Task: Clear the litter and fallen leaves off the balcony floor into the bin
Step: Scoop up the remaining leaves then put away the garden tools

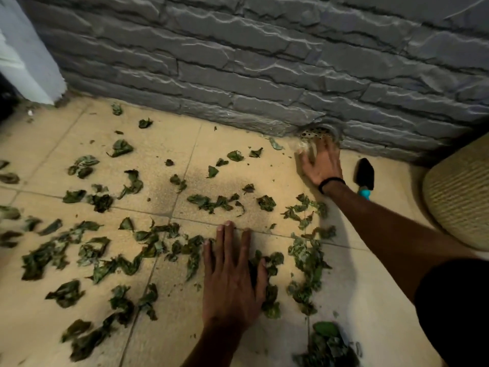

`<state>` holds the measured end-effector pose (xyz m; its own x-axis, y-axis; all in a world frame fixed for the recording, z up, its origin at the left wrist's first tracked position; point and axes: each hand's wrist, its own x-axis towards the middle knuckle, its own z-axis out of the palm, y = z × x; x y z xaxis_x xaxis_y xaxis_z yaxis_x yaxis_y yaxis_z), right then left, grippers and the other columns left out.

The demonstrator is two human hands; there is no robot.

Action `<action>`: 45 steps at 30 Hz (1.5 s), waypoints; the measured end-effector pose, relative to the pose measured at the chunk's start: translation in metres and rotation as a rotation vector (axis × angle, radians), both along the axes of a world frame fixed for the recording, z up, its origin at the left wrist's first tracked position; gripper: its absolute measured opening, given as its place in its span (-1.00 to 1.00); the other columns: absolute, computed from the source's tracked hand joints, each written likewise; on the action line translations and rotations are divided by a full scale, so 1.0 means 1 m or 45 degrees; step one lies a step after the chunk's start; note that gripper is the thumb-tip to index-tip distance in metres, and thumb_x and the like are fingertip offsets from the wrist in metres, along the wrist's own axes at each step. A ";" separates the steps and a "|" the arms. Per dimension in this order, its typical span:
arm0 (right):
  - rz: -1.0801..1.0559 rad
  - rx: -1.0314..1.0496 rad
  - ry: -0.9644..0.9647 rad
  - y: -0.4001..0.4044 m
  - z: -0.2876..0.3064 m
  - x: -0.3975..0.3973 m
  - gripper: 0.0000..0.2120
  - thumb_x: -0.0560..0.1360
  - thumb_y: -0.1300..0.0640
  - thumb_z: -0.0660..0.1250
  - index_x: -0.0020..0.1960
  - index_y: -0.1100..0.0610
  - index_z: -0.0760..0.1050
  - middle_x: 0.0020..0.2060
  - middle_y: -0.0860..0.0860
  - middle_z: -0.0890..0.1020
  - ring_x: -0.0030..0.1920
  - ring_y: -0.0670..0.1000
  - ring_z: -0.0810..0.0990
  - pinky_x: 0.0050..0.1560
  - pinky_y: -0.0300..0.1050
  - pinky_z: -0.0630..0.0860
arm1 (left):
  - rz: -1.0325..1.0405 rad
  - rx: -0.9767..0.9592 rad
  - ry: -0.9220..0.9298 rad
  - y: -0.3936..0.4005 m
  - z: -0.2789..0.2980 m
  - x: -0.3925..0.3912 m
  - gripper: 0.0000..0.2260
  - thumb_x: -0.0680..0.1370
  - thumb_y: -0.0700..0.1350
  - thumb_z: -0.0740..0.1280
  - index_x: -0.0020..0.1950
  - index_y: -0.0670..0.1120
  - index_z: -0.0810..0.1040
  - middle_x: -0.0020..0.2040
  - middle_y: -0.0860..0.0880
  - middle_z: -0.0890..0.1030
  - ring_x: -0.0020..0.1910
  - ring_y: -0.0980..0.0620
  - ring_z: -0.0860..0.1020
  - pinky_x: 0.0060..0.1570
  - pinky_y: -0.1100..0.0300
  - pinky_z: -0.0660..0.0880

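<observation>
Tiled floor (238, 165), leaves (90, 250), left hand (232, 282) flat, right hand (321, 165) at drain (317, 132), grasp blurred.

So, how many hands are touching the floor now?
2: the left hand lies flat on the tiles among leaves; the right hand reaches beside the drain.

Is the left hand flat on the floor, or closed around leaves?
Flat. The left hand lies with straight, spread fingers pressed on the tiled floor, covering some leaves, gripping none.
</observation>
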<state>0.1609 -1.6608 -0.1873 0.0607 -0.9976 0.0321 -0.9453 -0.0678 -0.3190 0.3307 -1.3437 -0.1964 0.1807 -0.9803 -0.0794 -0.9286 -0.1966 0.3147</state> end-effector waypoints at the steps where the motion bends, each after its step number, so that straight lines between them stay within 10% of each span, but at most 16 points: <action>1: -0.037 0.070 0.013 -0.009 -0.001 0.001 -0.24 0.56 -0.38 0.10 0.59 0.08 0.21 0.62 0.16 0.11 0.60 0.23 0.09 0.58 0.17 0.14 | 0.003 0.009 0.005 0.000 0.000 0.001 -0.35 0.66 0.29 -0.09 0.68 0.03 -0.08 0.68 -0.13 -0.16 0.65 -0.10 -0.25 0.59 -0.21 -0.03; 8: 0.301 0.196 -0.149 0.060 -0.004 0.018 -0.21 0.58 -0.45 -0.01 0.58 0.08 0.26 0.61 0.01 0.16 0.59 0.08 0.16 0.58 0.00 0.13 | 0.015 0.015 0.011 -0.001 0.001 0.002 -0.36 0.67 0.26 -0.07 0.68 -0.01 -0.04 0.68 -0.16 -0.13 0.65 -0.12 -0.21 0.59 -0.21 -0.01; 16: 0.732 -0.155 -0.343 0.150 0.040 0.016 -0.74 0.65 -0.01 0.27 0.16 0.15 0.57 0.17 0.03 0.51 0.17 0.01 0.53 0.16 0.05 0.55 | 0.035 -0.006 0.009 -0.002 -0.002 0.001 -0.39 0.69 0.22 -0.07 0.69 0.00 -0.09 0.67 -0.18 -0.16 0.65 -0.14 -0.23 0.60 -0.20 -0.07; 25: 0.439 0.214 0.128 0.013 0.014 0.156 -0.20 0.39 -0.62 0.06 0.51 -0.25 0.27 0.56 0.13 0.16 0.55 0.32 0.07 0.48 0.39 0.14 | 0.042 -0.102 0.043 -0.004 -0.005 0.002 -0.46 0.71 0.12 -0.04 0.68 -0.02 0.05 0.68 -0.15 -0.04 0.66 -0.11 -0.15 0.61 -0.16 -0.05; 32: 0.682 -0.081 -0.075 0.076 0.003 0.131 -0.76 0.55 -0.04 0.30 0.13 0.05 0.60 0.12 0.07 0.50 0.18 0.17 0.44 0.22 0.11 0.45 | 0.037 -0.202 0.093 -0.001 -0.012 0.005 -0.50 0.73 0.01 0.01 0.67 -0.04 0.04 0.68 -0.17 -0.02 0.66 -0.11 -0.11 0.61 -0.12 0.02; 45: 0.525 -0.084 -0.379 0.311 0.021 -0.047 -0.84 0.56 0.19 0.36 0.07 0.10 0.69 0.10 -0.04 0.65 0.19 -0.16 0.54 0.27 -0.29 0.41 | -0.324 -0.373 0.447 0.026 -0.003 0.002 -0.57 0.72 0.09 0.09 0.53 -0.04 0.40 0.52 -0.07 0.37 0.49 -0.03 0.34 0.49 0.11 0.31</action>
